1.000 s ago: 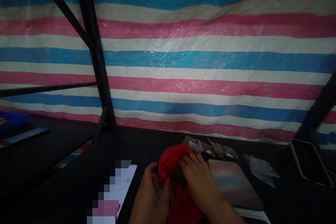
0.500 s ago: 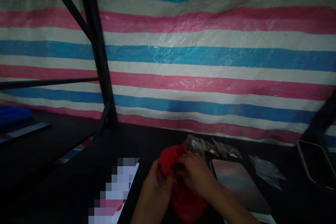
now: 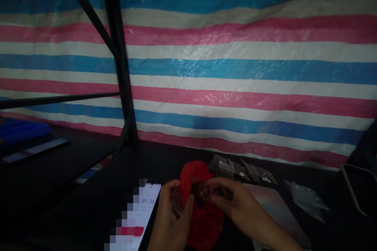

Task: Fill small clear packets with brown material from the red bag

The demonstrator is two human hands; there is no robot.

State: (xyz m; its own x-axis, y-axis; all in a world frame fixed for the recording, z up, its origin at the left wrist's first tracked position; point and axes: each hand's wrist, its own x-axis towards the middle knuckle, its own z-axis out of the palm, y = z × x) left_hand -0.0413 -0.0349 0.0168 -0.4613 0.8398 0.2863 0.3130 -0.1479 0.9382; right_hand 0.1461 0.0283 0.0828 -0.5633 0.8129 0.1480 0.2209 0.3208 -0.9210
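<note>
A red plastic bag (image 3: 196, 170) stands open on the black table, its mouth toward me and its inside dark. My left hand (image 3: 173, 215) curls at the bag's left side, with a crumpled clear plastic bag (image 3: 176, 200) between its thumb and fingers. Between the thumb and fingers of my right hand (image 3: 232, 198) is a small round clear cup (image 3: 205, 191), held over the red bag's opening. Something brownish shows in the cup, too dim to name. The lower part of the red bag lies between my wrists.
Several clear packets with brown contents (image 3: 243, 170) lie behind my right hand. A flat shiny plate (image 3: 271, 204) sits under my right forearm. Farther right are clear bags (image 3: 306, 200) and a dark-screened phone (image 3: 359, 188). A lit phone (image 3: 150, 198) lies left; a metal post (image 3: 122, 66) rises behind.
My right hand has come out of the red bag's mouth, and the small clear cup now shows in its fingers. My left hand has stayed at the bag's side. The view has shifted slightly.
</note>
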